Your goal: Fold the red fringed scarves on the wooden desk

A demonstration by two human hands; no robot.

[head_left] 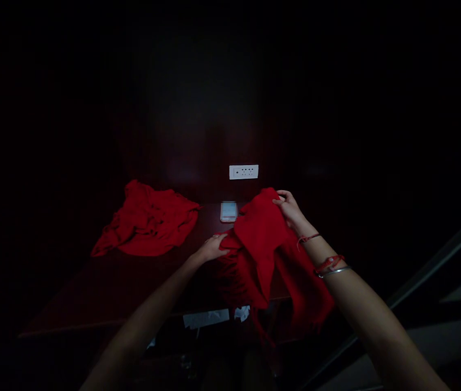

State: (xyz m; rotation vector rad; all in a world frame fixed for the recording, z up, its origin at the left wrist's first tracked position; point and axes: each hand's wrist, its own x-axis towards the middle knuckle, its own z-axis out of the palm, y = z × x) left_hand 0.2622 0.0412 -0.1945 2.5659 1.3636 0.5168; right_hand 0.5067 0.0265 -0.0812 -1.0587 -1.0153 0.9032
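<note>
A red fringed scarf (pixel 260 231) hangs between my two hands, its lower folds draping over the front edge of the dark table. My left hand (pixel 213 247) is closed on its left side, near the fringe. Higher up, my right hand (pixel 289 207) pinches the top right edge of the same cloth. Another red cloth (pixel 152 222) lies crumpled on the table to the left, apart from both hands. Part of the scarf's right end falls into shadow.
A phone with a lit screen (pixel 228 211) rests at the back of the table (pixel 103 293). On the wall behind is a white socket panel (pixel 244 172). Pale paper pieces (pixel 206 318) show below the table's front edge. The surroundings are very dark.
</note>
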